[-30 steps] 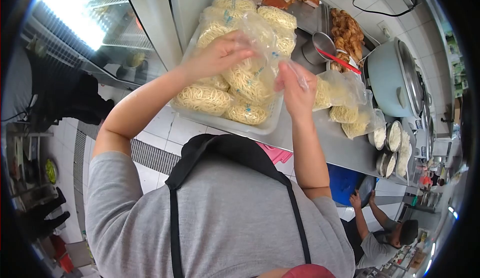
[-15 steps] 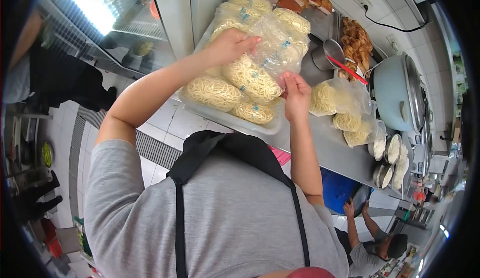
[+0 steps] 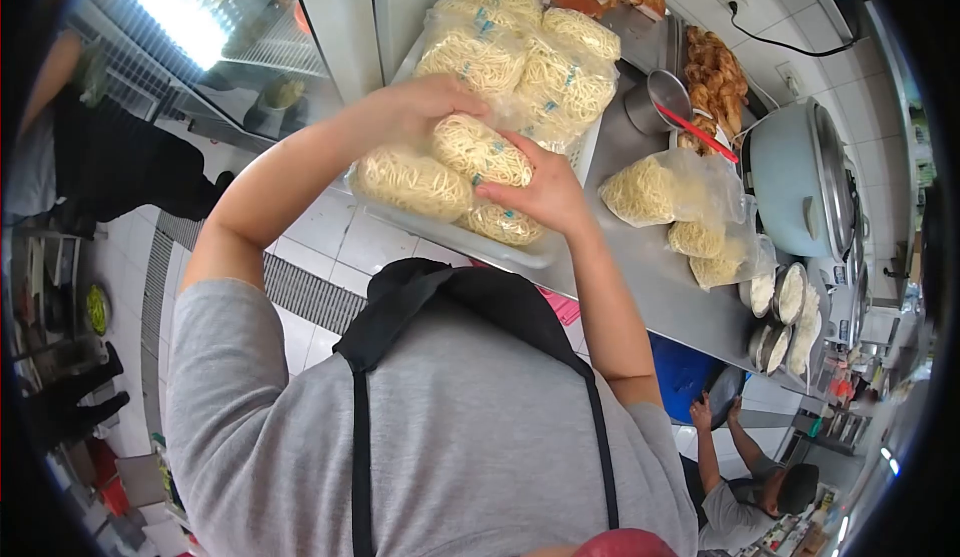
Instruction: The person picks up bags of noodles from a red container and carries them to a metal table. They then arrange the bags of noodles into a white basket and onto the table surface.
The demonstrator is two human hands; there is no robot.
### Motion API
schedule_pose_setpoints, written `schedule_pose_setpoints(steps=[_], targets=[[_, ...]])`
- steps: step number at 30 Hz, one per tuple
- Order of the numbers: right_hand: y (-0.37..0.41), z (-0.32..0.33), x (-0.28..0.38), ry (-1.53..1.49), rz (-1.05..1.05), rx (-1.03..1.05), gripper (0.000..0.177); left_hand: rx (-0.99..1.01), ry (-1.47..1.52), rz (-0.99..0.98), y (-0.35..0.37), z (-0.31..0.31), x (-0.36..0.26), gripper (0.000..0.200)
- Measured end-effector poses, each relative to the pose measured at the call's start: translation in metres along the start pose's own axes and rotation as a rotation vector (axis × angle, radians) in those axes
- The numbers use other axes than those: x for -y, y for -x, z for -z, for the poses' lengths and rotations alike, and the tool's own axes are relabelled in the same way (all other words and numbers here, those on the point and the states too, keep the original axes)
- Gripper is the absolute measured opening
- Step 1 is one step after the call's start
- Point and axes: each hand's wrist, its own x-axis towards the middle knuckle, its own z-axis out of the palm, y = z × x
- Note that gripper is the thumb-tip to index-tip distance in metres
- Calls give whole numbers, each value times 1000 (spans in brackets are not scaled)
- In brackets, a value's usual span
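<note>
In the head view, a clear plastic bag of pale noodles (image 3: 482, 151) lies between my two hands, on top of other bagged noodles. My right hand (image 3: 548, 185) is closed round its right end, thumb on the near side and fingers on the far side. At the bag's far left end, my left hand (image 3: 440, 100) is curled against it, its fingertips partly hidden and slightly blurred. Several more noodle bags (image 3: 568, 77) with blue print fill the white plastic tray (image 3: 520, 255) underneath and around it.
To the right, more bagged noodles (image 3: 640, 193) rest on the steel counter (image 3: 640, 277). A metal pot (image 3: 660, 97) with a red handle, browned meat (image 3: 712, 77), a large lidded cooker (image 3: 790, 182) and bowls of white food (image 3: 790, 297) stand beyond. A co-worker (image 3: 745, 507) is at lower right.
Both hands have drawn closer together around the noodle bag. Its loose plastic end, stretched up between them before, is now folded down and mostly out of sight. My right hand has moved left.
</note>
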Motion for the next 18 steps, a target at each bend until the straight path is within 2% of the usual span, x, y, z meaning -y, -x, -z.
schedule_pose_setpoints(steps=[2,4,6,7,8,9,10,11,12,14,16,18], targets=[[-4,5,-5,10,6,30,76,-8,-905,-20,7,3,-26,36],[-7,8,-10,16,6,57,77,-279,-1305,-254,32,-4,-37,45],[-8,8,-16,-175,69,-35,74,-578,-1449,-631,78,-20,-43,52],[-10,7,-24,-181,65,-31,74,-504,-1427,-693,99,-26,-42,53],[-13,6,-36,-319,26,-79,71,-431,-1404,-753,116,-32,-37,54],[-15,6,-43,-456,-11,-126,68,-334,-1445,-734,127,-37,-23,55],[-16,9,-45,-459,-12,-119,68,-238,-1482,-714,133,-40,-5,58],[-16,12,-46,-752,-116,-132,63,-227,-1488,-647,133,-39,16,59],[-15,14,-46,-1046,-225,-145,59,-330,-1498,-661,132,-42,26,60],[-12,23,-43,-1114,-151,-188,53,-425,-1515,-765,127,-36,44,57],[-17,35,-48,-1600,68,-71,57,-463,-1494,-807,124,-36,51,56],[-36,46,-38,-1888,367,342,62,-497,-1476,-853,122,-36,55,54]])
